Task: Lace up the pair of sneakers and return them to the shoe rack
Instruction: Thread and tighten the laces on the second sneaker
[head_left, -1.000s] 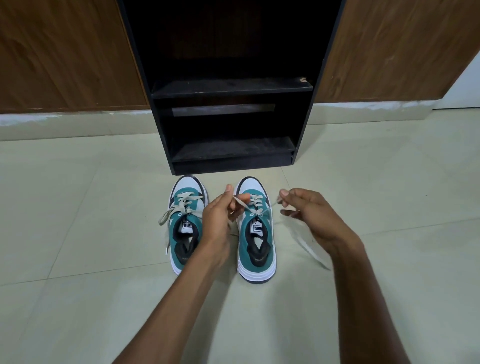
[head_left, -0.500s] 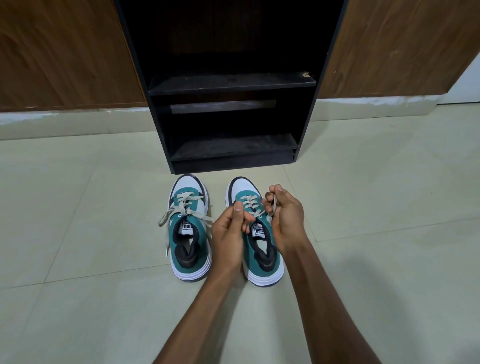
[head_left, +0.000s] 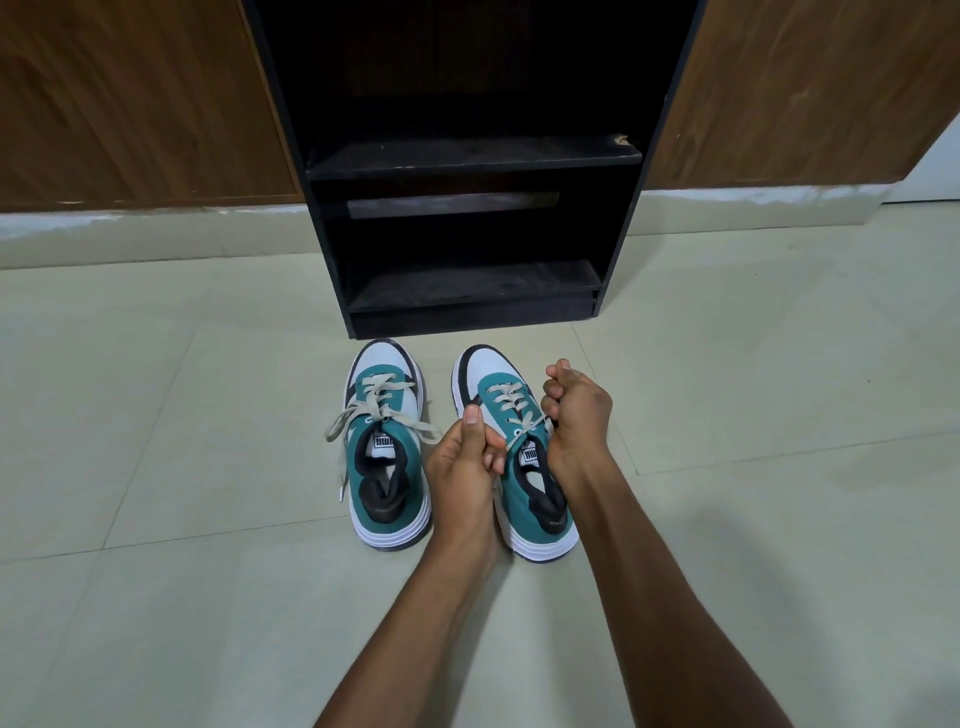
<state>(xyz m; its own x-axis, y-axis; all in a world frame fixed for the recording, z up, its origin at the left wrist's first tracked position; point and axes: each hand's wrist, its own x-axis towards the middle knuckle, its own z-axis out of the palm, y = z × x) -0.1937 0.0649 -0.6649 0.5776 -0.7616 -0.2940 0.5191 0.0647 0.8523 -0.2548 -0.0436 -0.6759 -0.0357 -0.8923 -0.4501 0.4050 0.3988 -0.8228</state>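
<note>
Now I am looking down at my two bare arms and my pair of teal and white sneakers with black heels. Both shoes sit on the pale tiled floor (head_left: 156, 519), side by side, with their toes pointing at the black wooden shoe rack (head_left: 467, 161). The rack stands just past the toes, and I see nothing on its two shelves. Brown wooden panels (head_left: 130, 104) stand on each side of it.

My left hand (head_left: 465, 470) is curled up tight beside the right-side sneaker (head_left: 519, 467). My thumb points up, and my fingers are pinching one end of the cream flat shoelace (head_left: 511, 397) near the top holes. My right hand (head_left: 576, 410) is on the other side of that same shoe. It is closed into a fist too, and it looks like it is gripping the other end of the lace, though my fingers hide that part. The lace crosses back and forth up the front of this shoe.

The left-side sneaker (head_left: 387, 452) is close by, and my hands are not touching it. It has a lace through its holes too, but the ends hang loose, and one end trails down to the floor on its left.
</note>
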